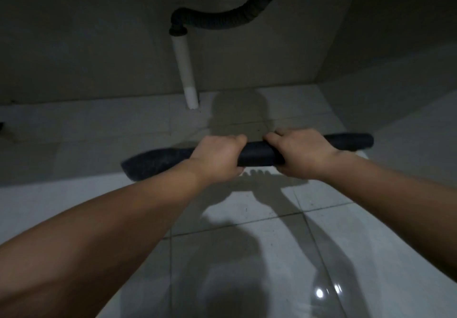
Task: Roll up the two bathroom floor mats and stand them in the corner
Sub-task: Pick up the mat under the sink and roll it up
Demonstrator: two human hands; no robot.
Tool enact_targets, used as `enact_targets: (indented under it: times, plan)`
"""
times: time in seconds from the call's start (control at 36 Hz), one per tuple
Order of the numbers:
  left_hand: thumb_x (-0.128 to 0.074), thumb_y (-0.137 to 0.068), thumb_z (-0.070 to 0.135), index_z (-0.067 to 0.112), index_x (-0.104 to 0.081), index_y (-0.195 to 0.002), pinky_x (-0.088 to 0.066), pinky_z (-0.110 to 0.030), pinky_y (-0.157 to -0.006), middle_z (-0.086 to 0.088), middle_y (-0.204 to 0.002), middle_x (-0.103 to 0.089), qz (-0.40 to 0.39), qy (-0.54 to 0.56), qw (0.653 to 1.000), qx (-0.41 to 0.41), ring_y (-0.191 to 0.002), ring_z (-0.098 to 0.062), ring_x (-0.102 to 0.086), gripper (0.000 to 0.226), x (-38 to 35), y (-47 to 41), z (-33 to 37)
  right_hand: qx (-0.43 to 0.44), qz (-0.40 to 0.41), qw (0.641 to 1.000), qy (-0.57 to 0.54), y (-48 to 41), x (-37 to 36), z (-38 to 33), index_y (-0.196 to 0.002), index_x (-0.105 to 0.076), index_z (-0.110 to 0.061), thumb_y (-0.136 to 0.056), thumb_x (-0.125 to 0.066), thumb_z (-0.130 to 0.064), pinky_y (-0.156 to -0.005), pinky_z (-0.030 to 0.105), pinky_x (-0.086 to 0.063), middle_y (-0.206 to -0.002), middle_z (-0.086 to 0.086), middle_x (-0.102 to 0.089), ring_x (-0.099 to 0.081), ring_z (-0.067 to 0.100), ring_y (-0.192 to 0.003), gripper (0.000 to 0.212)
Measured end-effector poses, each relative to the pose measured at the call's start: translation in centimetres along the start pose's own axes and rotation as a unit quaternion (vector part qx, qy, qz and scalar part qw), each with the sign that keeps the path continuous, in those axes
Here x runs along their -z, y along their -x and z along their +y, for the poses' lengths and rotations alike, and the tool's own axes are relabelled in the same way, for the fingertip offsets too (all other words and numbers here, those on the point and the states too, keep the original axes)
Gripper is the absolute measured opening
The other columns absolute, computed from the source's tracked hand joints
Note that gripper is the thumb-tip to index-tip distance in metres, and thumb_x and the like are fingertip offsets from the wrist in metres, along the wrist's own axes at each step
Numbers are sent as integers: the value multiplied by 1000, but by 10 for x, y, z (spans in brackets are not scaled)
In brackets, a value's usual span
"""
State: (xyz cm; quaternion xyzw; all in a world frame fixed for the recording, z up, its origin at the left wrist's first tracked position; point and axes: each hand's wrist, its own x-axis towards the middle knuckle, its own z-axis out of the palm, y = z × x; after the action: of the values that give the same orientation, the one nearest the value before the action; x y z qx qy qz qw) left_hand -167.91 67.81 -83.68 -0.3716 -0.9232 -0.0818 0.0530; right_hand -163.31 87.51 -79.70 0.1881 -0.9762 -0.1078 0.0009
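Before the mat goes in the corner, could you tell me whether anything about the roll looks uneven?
Yes. The dark mat roll is tight near the right hand, but beyond the left hand its end flares wider and looser.

arms: both forearms bare, no sleeves in view
left hand [217, 155]: bare, no glove, no ring seen
right hand [303, 152]: bare, no glove, wrist unadorned

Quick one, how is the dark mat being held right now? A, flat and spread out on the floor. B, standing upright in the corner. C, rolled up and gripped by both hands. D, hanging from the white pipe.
C: the dark mat is a rolled tube lying crosswise, with the left hand and right hand both closed around its middle.
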Motion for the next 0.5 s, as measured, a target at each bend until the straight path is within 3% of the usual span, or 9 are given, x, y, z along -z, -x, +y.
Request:
enact_targets:
  times: [0.08,0.14,0.22,0.33,0.42,0.5]
  plan:
    - [-66,-72,35,20,-50,-103,-32,-31,-56,-2,-92,-61,62,-95,992,-47,-79,-26,-60,38,-3,3,2,-51,-163,972,-163,-6,4,4,-105,-49,-30,-65,-75,-42,-62,30,-44,-91,-4,-61,-60,20,-79,49]
    - [-68,-70,34,18,-50,-104,-31,-32,-56,-3,-92,-61,75,-116,989,-51,-78,-27,-59,41,-4,3,5,-58,-187,953,-230,-7,5,7,-101,-52,-30,-62,-79,-38,-61,29,-46,-88,-6,-62,-60,17,-76,47]
    - [-69,-69,34,18,-50,-108,-34,-33,-58,-4,-94,-61,77,-109,990,-49,-80,-28,-59,46,-6,1,5,-72,-157,962,-210,-5,6,7,-92,-52,-34,-63,-76,-39,-52,26,-39,-81,-8,-62,-59,14,-70,38]
    - [-69,-66,49,24,-44,-117,-42,-31,-66,-1,-107,-61,2,26,999,-21,-90,-25,-60,62,-5,-5,-2,-17,-25,999,-13,3,-2,3,-102,-48,-28,-78,-60,-40,-55,32,-41,-88,0,-64,-61,25,-74,29]
    - [-74,-60,56,30,-48,-99,-49,-32,-67,1,-94,-63,-133,165,976,56,-82,-22,-60,53,-5,-6,-6,35,33,997,54,10,-3,2,-109,-45,-22,-81,-59,-25,-61,38,-49,-93,2,-60,-59,24,-75,32]
    - [-71,-61,55,34,-48,-88,-50,-33,-64,4,-82,-62,-131,162,976,65,-72,-20,-59,41,-10,-2,-5,54,57,993,84,13,-4,0,-113,-45,-19,-82,-59,-23,-67,39,-49,-95,4,-59,-59,25,-78,35]
